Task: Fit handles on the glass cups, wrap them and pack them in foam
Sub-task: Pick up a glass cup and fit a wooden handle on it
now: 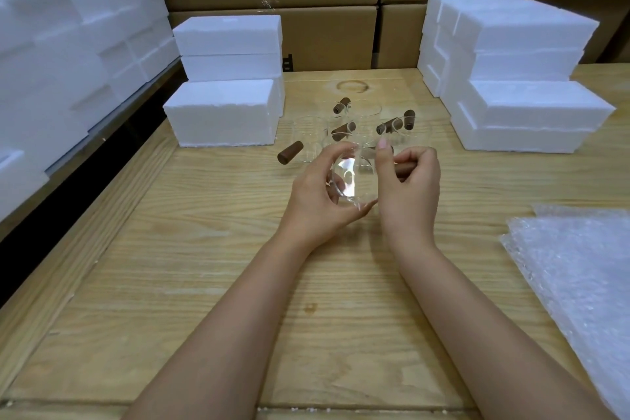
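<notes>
Left hand [320, 196] cradles glass cup [347, 177]; right hand [410, 191] apparently pinches handle [406, 168].

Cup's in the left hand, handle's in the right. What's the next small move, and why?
Probably push the handle home onto the side of the cup. The left hand grips the cup and the right hand pinches the handle against it, so the fit looks unfinished. The bubble wrap lies apart, to the right, for afterwards.
</notes>
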